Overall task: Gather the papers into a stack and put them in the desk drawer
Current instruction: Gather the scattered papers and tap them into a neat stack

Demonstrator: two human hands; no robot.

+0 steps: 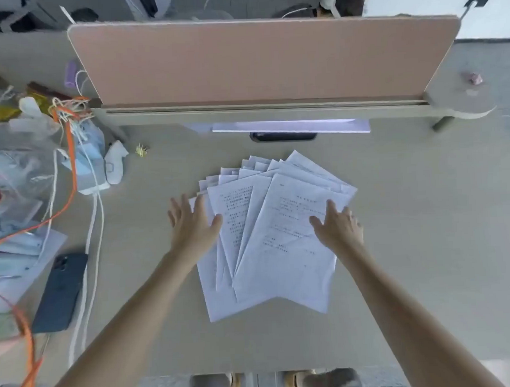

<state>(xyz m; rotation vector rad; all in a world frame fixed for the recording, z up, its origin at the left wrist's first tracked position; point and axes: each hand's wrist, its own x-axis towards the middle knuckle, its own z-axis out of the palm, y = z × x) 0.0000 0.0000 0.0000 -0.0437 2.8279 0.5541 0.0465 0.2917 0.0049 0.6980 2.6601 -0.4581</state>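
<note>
Several white printed papers [279, 239] lie fanned out in an overlapping spread at the middle of the beige desk [411, 245]. My left hand [192, 225] lies flat with fingers apart on the spread's left edge. My right hand [338, 226] lies flat with fingers apart on the top sheet near the right edge. Neither hand grips a sheet. No drawer is visible in this view.
A pink divider panel [256, 58] stands along the desk's back. A dark phone [61, 292], white and orange cables [72, 183], plastic bags and clutter fill the left side. A small gold clip [141, 150] lies behind the papers to the left. My feet show below the desk's front edge.
</note>
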